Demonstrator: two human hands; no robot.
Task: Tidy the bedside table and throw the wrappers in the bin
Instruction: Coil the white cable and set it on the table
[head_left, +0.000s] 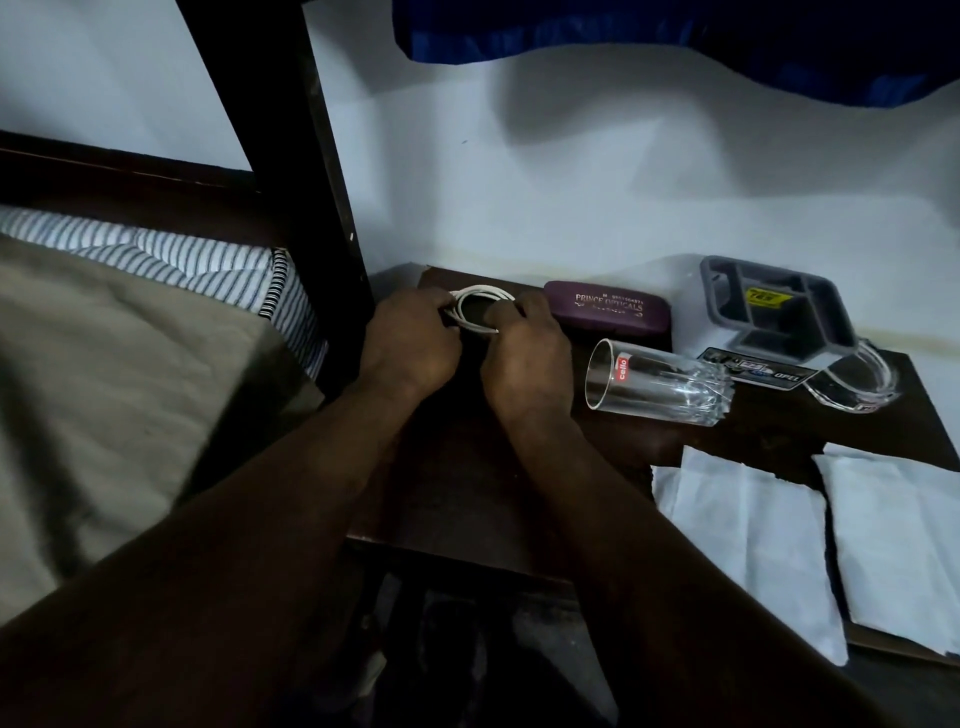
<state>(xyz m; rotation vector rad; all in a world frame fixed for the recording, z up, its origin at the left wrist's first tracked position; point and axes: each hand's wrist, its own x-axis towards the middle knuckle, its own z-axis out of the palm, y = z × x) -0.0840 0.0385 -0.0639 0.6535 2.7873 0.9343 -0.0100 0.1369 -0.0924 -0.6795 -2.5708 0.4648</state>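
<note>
Two bare hands meet at the back left corner of a dark wooden counter (467, 493), just left of a purple glasses case (608, 312). Between them is a white cable (480, 293), wound into a loop. The left hand (410, 348) has its fingers (436, 304) curled round the loop's left side. The right hand (524, 358) pinches the right side with bent fingers (506, 312), nearly touching the case. The loop is an oval whose long axis runs left to right, in line with the case. One cable end pokes out by the right thumb.

In front of the case and slightly right, a clear glass (660, 387) lies on its side. Its open mouth points left toward the right hand and its base points right. Right of the case stands a grey box (774, 306) with a clear lid (857, 384) leaning at its front. Well in front of the case and to the right, two white wrappers (748, 525) lie flat side by side, long axes running back to front. A bed (104, 364) lies far left of the case.
</note>
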